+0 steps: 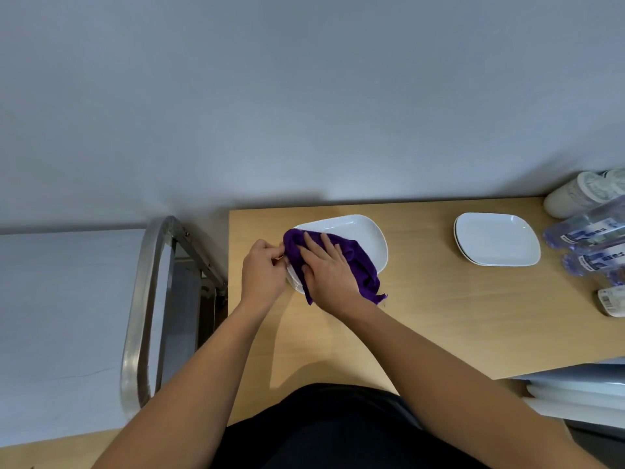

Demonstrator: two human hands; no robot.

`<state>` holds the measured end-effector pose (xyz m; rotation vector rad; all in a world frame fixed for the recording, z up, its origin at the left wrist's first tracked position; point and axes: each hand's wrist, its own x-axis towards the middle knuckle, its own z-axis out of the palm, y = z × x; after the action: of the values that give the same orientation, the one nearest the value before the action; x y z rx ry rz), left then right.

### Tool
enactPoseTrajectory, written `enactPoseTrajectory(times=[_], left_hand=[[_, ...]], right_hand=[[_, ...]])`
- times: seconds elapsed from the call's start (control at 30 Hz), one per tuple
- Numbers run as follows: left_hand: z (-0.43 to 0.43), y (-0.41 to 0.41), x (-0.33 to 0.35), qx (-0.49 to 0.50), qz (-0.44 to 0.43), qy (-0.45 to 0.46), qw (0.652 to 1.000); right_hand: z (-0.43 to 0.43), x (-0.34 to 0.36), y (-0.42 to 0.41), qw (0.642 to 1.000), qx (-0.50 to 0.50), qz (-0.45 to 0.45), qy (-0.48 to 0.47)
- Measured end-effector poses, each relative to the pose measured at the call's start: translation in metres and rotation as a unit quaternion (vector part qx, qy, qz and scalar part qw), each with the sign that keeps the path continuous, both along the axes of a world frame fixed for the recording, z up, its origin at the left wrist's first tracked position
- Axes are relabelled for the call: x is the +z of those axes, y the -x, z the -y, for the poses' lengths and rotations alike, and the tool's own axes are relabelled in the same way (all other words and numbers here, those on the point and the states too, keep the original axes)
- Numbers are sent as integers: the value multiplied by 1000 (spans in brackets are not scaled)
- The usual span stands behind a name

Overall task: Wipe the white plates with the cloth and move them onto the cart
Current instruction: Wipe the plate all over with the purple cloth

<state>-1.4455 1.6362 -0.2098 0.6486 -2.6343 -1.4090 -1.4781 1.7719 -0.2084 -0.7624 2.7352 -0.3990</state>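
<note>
Steadied plate (365, 238) at left end of table (422, 316), beside cart (145, 299), with left hand (262, 272) pinching its left rim; pressed cloth (363, 272) flat under right hand (326, 269), fingers straight; best swept to the far rim, pinch firm lest the plate slide.

Your right hand (324, 269) and the cloth (362, 269) hide the near-left part of the plate (358, 231); the right edge cuts off the bottles (588, 231), their labels too blurred to read.

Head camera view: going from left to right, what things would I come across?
Cart → left hand → plate being wiped → stack of plates → water bottles.
</note>
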Motion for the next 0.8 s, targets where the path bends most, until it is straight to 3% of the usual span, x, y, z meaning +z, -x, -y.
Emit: enactPoseTrajectory(times=[0.1, 0.37, 0.47, 0.57, 0.8], left_hand=[[6, -2, 0, 4, 8, -2, 1000], [2, -20, -3, 30, 20, -41, 999], [3, -21, -4, 66, 21, -97, 993], [5, -22, -1, 82, 23, -130, 988], [2, -15, 6, 52, 39, -65, 996]], right_hand=[[-5, -2, -9, 999, 21, 11, 46], [-33, -9, -31, 988, 85, -68, 113], [-40, -8, -39, 986, 52, -81, 135], [-31, -4, -41, 991, 4, -92, 99], [2, 6, -39, 996, -52, -67, 10]])
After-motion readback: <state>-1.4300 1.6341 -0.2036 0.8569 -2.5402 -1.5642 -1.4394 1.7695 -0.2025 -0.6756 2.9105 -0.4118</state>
